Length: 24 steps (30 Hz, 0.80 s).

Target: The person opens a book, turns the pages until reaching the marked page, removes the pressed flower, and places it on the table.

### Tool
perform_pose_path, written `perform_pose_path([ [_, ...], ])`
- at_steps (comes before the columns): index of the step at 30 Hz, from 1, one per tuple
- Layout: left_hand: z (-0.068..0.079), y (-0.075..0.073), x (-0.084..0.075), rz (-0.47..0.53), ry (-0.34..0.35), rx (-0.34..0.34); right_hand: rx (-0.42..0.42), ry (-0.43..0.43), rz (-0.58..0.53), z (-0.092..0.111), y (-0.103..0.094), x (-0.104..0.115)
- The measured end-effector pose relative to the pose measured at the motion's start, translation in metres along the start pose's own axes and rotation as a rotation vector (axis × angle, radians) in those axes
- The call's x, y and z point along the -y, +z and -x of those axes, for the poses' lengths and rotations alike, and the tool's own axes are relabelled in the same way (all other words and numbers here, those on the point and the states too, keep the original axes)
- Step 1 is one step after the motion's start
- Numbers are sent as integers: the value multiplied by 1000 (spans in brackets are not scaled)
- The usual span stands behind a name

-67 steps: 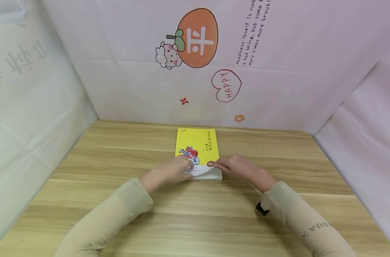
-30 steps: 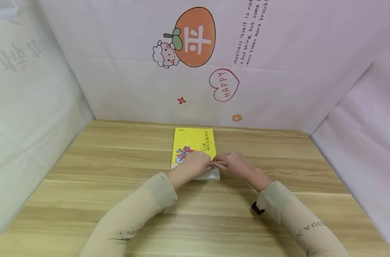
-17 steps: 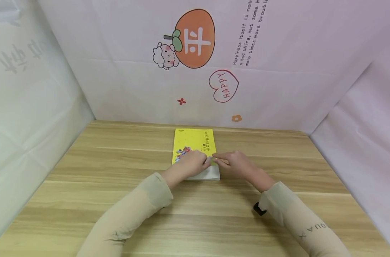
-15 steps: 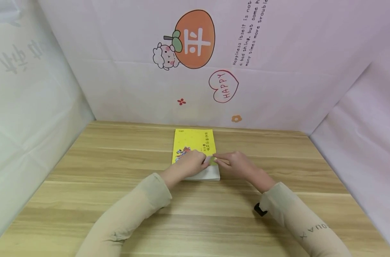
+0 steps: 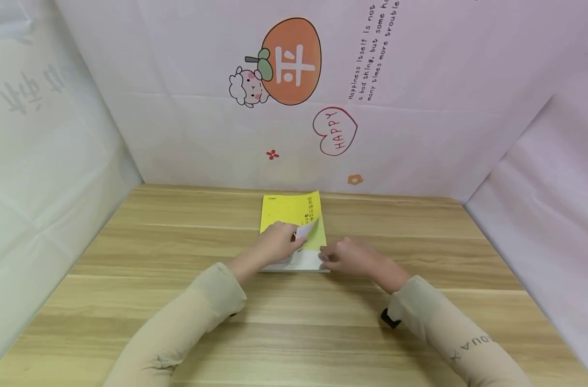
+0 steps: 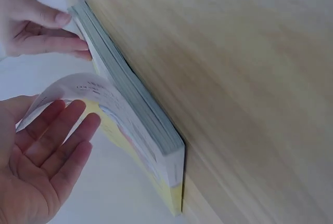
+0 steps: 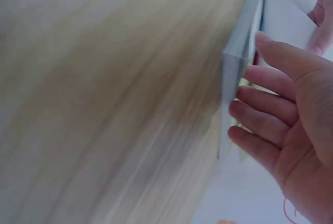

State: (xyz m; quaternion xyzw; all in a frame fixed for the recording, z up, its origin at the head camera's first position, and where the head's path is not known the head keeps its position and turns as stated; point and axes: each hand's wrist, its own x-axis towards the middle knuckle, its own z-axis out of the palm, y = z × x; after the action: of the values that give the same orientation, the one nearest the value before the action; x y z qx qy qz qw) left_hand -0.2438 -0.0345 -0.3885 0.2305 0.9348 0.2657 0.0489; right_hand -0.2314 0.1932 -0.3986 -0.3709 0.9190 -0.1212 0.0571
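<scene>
A paperback book [image 5: 285, 207] with a yellow cover lies flat near the back of the table. Its front cover [image 6: 78, 84] is lifted at the near right corner and bends over toward the left. My left hand [image 5: 273, 243] pinches that corner, with the thumb on one side and the fingers [image 6: 62, 130] on the other. At the right edge of the book is my right hand [image 5: 349, 259], its fingers loosely bent. In the right wrist view those fingertips [image 7: 238, 110] lie right along the book's edge, and the thumb reaches over the top page.
The wood-grain table [image 5: 294, 328] stretches in front of and beside the book. A printed white cloth wall [image 5: 202, 145] rises just behind it, and white side walls [image 5: 540, 177] close off left and right.
Earlier both hands meet at the book's near right corner. The left hand has since moved left, peeling the cover corner up, while the right hand has shifted slightly down along the right edge.
</scene>
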Motion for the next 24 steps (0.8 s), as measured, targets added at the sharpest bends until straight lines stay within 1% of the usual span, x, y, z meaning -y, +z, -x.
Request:
perform_pose_path([
  [2, 2, -3, 2, 18, -1, -22, 18, 7, -10, -1, 0, 0],
  [10, 11, -12, 8, 26, -18, -130, 60, 33, -25, -2, -2, 2],
  [13, 15, -16, 9, 28, -9, -169, 67, 42, -35, -2, -2, 1],
  [17, 21, -24, 10, 27, 21, -192, 76, 69, -58, -2, -2, 2],
  [20, 25, -28, 13, -32, 59, -217, 81, 86, -61, -1, -2, 2],
  [24, 29, -31, 18, -209, 146, -284, 82, 77, -48, -2, -1, 2],
])
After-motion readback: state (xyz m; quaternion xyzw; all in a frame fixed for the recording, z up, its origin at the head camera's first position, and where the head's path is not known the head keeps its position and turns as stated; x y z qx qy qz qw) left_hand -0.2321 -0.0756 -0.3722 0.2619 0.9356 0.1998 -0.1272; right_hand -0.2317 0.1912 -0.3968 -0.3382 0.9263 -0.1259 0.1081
